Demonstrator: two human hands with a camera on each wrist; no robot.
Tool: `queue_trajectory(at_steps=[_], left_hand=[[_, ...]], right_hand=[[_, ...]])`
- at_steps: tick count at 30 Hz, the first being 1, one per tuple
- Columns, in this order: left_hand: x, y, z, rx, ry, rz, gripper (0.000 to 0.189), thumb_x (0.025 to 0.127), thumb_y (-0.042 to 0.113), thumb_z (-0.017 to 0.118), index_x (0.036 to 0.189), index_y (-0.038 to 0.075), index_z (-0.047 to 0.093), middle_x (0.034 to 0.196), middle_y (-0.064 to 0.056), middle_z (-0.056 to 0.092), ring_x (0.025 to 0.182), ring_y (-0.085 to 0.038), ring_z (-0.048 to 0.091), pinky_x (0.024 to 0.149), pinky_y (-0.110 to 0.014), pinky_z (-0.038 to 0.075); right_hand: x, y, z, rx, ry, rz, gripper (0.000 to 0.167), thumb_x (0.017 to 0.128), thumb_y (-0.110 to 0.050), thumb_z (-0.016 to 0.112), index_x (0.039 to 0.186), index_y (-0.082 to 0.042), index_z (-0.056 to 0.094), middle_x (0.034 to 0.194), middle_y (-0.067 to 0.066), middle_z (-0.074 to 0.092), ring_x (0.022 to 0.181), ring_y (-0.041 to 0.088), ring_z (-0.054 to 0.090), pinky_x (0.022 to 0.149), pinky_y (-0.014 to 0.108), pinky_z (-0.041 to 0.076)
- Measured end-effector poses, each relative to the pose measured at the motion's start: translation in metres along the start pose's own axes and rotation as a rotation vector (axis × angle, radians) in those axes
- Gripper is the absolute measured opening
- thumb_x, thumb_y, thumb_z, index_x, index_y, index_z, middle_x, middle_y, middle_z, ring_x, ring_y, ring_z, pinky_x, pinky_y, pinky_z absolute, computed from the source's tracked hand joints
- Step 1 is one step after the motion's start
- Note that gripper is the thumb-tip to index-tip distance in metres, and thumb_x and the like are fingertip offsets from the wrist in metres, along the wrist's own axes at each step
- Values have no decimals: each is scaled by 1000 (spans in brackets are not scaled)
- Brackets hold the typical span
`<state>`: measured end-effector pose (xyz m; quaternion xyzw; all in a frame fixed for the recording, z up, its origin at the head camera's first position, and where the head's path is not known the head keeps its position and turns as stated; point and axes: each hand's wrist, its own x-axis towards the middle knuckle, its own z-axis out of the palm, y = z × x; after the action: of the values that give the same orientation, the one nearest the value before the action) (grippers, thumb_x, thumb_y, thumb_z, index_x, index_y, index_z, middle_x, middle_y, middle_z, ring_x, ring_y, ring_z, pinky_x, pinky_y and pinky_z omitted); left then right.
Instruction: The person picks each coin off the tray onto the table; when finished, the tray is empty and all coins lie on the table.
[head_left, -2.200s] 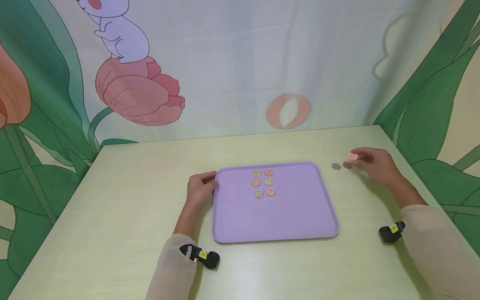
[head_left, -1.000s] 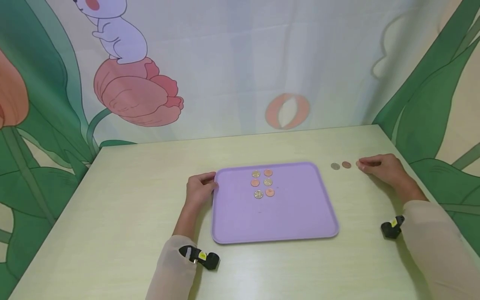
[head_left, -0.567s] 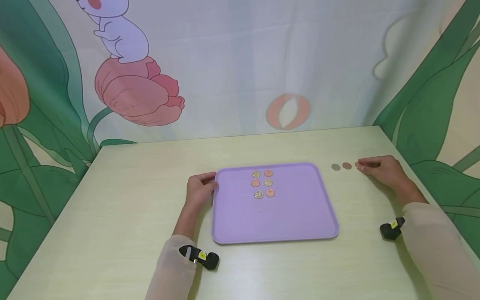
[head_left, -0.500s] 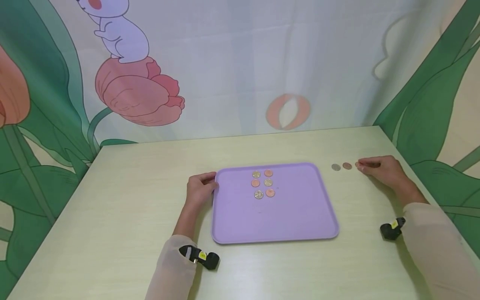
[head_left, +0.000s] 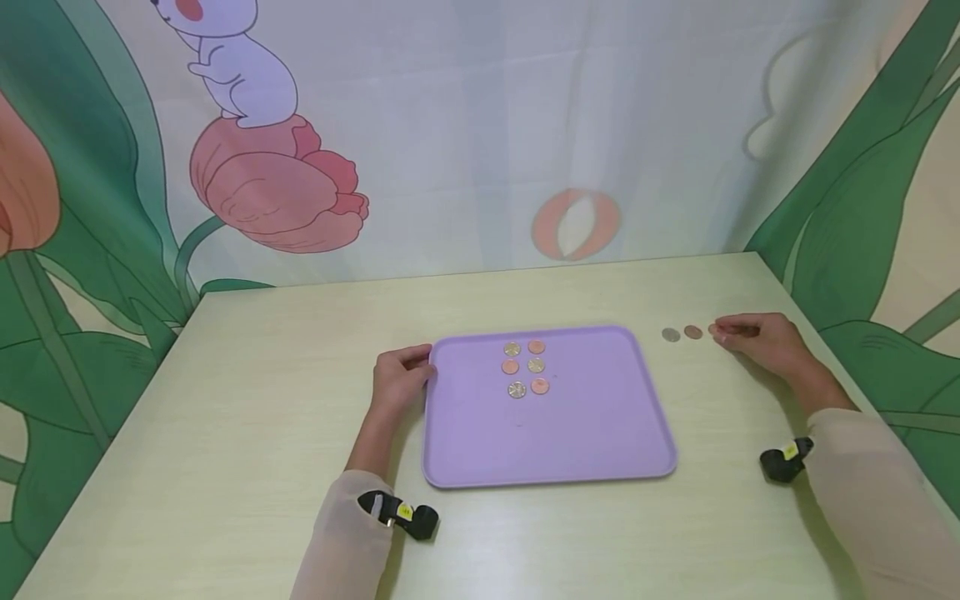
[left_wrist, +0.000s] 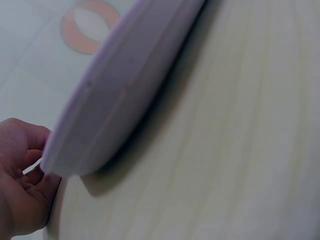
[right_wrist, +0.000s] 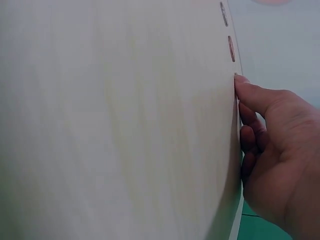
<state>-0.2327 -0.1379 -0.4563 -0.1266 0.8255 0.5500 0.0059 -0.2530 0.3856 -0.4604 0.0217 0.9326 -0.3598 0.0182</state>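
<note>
A cartoon-printed curtain point(head_left: 450, 150) hangs behind a pale table point(head_left: 270, 417), where a person works with two bare hands. Near the middle lies a purple tray point(head_left: 555, 442), flat on the tabletop. The left hand point(head_left: 399, 379) grips the far end of the tray's left side, thumb and fingers bent at the rim, a little apart; a light hold seems enough there, since a sharp tug could set the coins on the tray sliding. Off to the tray's right, the right hand point(head_left: 765, 340), nearly closed, pinches an outer copper coin point(head_left: 713, 330) between thumb and fingertips (whether the disc rests fully on the table, neither view settles). The careful way, by the look of it, is to handle the coin by its edge, low and level, leaving the neighbouring pair undisturbed. That coin sits right at the right hand's tips and well apart from the left hand. Beside it, nearer the tray yet outside it, lie a middle copper coin point(head_left: 693, 332) and a silver-toned coin point(head_left: 671, 335), one just beside the other. On the tray, between the hands but closer to the left, three gold-toned coins point(head_left: 517, 389) and three copper coins point(head_left: 540, 386) form two short columns, colours alternating.
</note>
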Motion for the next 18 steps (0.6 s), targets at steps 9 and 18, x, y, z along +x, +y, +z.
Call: queue_trajectory(at_steps=[9,18], left_hand=[[-1,0,-1,-3,-5,-12,39,87,-2,67,127,1,70,122,-20,71,111,-27,67,90,-26,59],[2,-3,-1,8,-2,5,39,87,-2,67,126,1,71,120,-20,72,110,-27,68,86,-22,58]], right_hand=[[-6,1,-2,-2,44,-10,59,99,-39,63,136,7,59,128,30,64,88,-14,43,72,6,41],[-12,-1,-8,-17,96,-58,43,100,-23,63,129,8,62,104,15,70,76,-20,43,65,8,45]])
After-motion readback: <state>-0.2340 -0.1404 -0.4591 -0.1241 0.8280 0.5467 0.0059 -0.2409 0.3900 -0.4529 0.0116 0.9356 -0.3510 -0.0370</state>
